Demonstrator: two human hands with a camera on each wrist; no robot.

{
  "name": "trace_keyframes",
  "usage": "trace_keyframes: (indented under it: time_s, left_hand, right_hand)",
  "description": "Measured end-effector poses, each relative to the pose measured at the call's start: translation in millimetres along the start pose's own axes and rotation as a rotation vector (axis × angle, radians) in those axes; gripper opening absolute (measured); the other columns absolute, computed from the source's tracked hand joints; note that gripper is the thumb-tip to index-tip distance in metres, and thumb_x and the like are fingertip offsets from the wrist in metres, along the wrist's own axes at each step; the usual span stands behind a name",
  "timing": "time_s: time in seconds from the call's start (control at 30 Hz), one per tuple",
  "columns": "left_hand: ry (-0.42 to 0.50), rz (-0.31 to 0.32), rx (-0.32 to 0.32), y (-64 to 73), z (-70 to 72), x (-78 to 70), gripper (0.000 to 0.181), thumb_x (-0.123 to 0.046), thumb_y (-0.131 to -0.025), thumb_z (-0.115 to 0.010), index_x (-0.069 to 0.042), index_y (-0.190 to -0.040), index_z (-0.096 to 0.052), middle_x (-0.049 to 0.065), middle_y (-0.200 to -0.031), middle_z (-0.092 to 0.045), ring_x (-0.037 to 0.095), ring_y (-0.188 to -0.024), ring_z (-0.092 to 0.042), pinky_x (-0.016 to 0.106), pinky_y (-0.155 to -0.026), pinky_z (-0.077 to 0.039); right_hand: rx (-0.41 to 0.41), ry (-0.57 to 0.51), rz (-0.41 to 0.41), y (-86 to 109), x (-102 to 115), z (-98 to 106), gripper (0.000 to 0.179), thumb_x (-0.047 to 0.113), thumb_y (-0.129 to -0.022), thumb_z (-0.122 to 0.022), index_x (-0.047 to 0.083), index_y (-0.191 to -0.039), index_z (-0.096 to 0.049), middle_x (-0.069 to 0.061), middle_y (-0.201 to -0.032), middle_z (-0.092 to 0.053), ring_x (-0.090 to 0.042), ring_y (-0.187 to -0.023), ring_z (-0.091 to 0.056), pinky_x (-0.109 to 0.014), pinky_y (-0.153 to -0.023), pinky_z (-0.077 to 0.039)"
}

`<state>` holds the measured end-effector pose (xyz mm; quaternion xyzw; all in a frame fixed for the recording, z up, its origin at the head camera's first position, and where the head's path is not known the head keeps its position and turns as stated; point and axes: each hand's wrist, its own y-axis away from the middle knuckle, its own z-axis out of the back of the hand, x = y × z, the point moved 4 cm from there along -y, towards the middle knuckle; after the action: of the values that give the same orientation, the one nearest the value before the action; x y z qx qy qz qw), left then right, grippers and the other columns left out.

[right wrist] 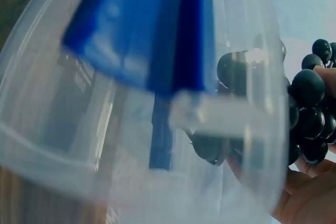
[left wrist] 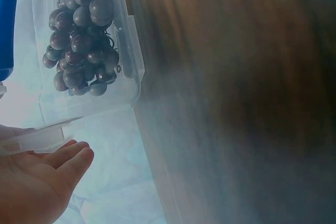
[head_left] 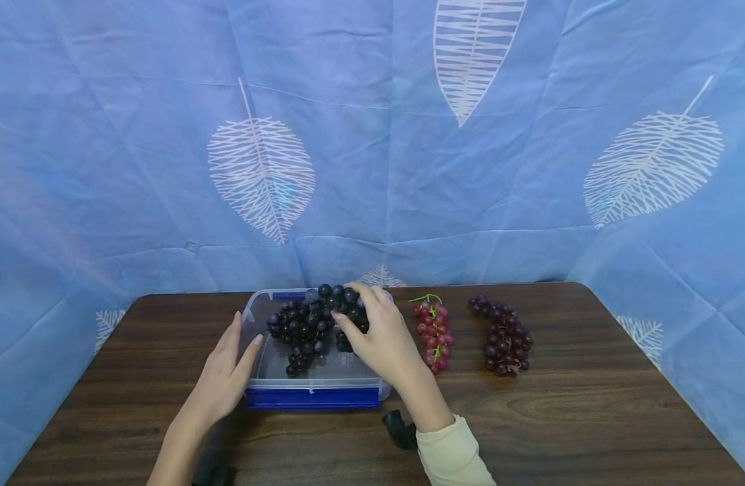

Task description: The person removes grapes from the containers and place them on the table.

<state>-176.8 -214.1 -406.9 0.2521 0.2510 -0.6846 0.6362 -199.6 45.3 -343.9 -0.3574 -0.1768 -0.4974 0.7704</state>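
A clear plastic container (head_left: 348,383) with blue latches lies on the table. Inside it, on the left, rests a bunch of dark grapes (head_left: 295,331), also visible through the wall in the left wrist view. My right hand (head_left: 381,334) grips a second bunch of black grapes (head_left: 353,312) over the container's right half, fingers over the top and thumb at the near side. The right wrist view shows this bunch (right wrist: 310,121) beyond the container wall. Beside the container's left wall is my left hand (head_left: 223,371), its fingers extended and thumb near the rim.
To the right of the container lie a bunch of red grapes (head_left: 433,334) with a green stem and a bunch of dark purple grapes (head_left: 507,341). A black object (head_left: 399,430) sits near my right wrist. Blue leaf-print cloth (head_left: 372,169) hangs behind the wooden table (head_left: 591,405).
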Motion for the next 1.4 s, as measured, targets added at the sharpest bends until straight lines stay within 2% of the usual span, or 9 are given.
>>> trace_keyframes:
  time_s: [0.17, 0.43, 0.53, 0.67, 0.8, 0.9, 1.07, 1.17, 1.4]
  left_hand:
    - [0.003, -0.002, 0.000, -0.1, 0.6, 0.0, 0.082, -0.048, -0.115, -0.033, 0.006, -0.166, 0.001, 0.037, -0.171, -0.008, 0.057, -0.156, -0.012, 0.072, -0.123, -0.016]
    - [0.009, 0.003, 0.001, 0.1, 1.1, 0.1, 0.082, -0.049, -0.115, -0.033, 0.005, -0.166, 0.002, 0.037, -0.171, -0.007, 0.057, -0.157, -0.012, 0.073, -0.123, -0.015]
    - [0.009, 0.004, 0.004, 0.2, 1.1, -0.5, 0.082, -0.049, -0.115, -0.032, 0.005, -0.166, 0.002, 0.037, -0.171, -0.007, 0.057, -0.156, -0.012, 0.072, -0.124, -0.015]
    - [0.005, 0.005, 0.004, -0.1, 1.2, -1.3, 0.082, -0.048, -0.115, -0.033, 0.006, -0.166, 0.001, 0.037, -0.171, -0.008, 0.057, -0.157, -0.012, 0.072, -0.124, -0.015]
    - [0.005, 0.000, 0.004, -0.4, 1.0, -1.6, 0.081, -0.047, -0.115, -0.033, 0.007, -0.166, 0.001, 0.037, -0.171, -0.008, 0.057, -0.157, -0.012, 0.072, -0.124, -0.015]
    - [0.005, -0.002, 0.002, -0.1, 0.9, -1.8, 0.081, -0.047, -0.115, -0.033, 0.007, -0.166, 0.000, 0.037, -0.171, -0.008, 0.057, -0.157, -0.012, 0.071, -0.124, -0.015]
    - [0.001, 0.002, -0.001, 0.0, 0.8, -1.4, 0.081, -0.047, -0.115, -0.033, 0.007, -0.166, 0.001, 0.037, -0.171, -0.008, 0.057, -0.157, -0.012, 0.071, -0.124, -0.015]
    - [0.004, 0.003, -0.001, 0.0, 0.6, -0.9, 0.082, -0.048, -0.115, -0.033, 0.007, -0.166, 0.001, 0.037, -0.171, -0.008, 0.057, -0.156, -0.012, 0.071, -0.124, -0.015]
    - [0.001, 0.006, -0.003, -0.6, 0.7, -0.2, 0.082, -0.048, -0.115, -0.033, 0.007, -0.166, 0.001, 0.037, -0.171, -0.008, 0.057, -0.156, -0.013, 0.071, -0.124, -0.015]
  right_hand:
    - [-0.035, 0.056, 0.008, 6.4, 2.1, 14.4, 0.052, 0.032, -0.103, -0.071, 0.013, -0.150, -0.057, -0.015, -0.139, -0.061, -0.035, -0.118, -0.068, -0.053, -0.093, -0.060]
    - [-0.059, 0.142, -0.011, 15.1, 0.3, 34.2, 0.054, 0.031, -0.103, -0.072, 0.016, -0.152, -0.056, -0.014, -0.141, -0.061, -0.036, -0.117, -0.069, -0.053, -0.091, -0.060]
    - [-0.072, 0.162, -0.016, 18.2, -2.7, 41.4, 0.056, 0.031, -0.102, -0.073, 0.015, -0.153, -0.055, -0.014, -0.137, -0.062, -0.029, -0.100, -0.069, -0.048, -0.082, -0.059]
    - [-0.112, 0.153, -0.008, 22.1, -5.2, 54.7, 0.056, 0.027, -0.102, -0.073, 0.012, -0.153, -0.055, -0.014, -0.129, -0.063, -0.021, -0.076, -0.055, -0.039, -0.069, -0.050]
    - [-0.150, 0.142, 0.000, 25.8, -6.3, 70.2, 0.057, 0.025, -0.102, -0.073, 0.012, -0.154, -0.053, -0.017, -0.129, -0.063, -0.025, -0.081, -0.061, -0.043, -0.072, -0.053]
    - [-0.159, 0.150, -0.014, 29.3, -8.9, 79.8, 0.058, 0.027, -0.102, -0.073, 0.013, -0.154, -0.053, -0.017, -0.133, -0.063, -0.031, -0.095, -0.067, -0.048, -0.078, -0.056]
    - [-0.157, 0.171, -0.047, 36.2, -15.7, 93.3, 0.056, 0.030, -0.104, -0.070, 0.013, -0.155, -0.052, -0.018, -0.134, -0.063, -0.036, -0.101, -0.068, -0.053, -0.083, -0.056]
    - [-0.156, 0.190, -0.067, 41.0, -20.1, 100.9, 0.055, 0.031, -0.105, -0.069, 0.013, -0.155, -0.052, -0.019, -0.135, -0.062, -0.040, -0.112, -0.067, -0.059, -0.089, -0.057]
    - [-0.107, 0.240, -0.109, 53.2, -28.6, 112.8, 0.055, 0.035, -0.106, -0.067, 0.011, -0.154, -0.053, -0.020, -0.137, -0.063, -0.043, -0.116, -0.066, -0.063, -0.093, -0.055]
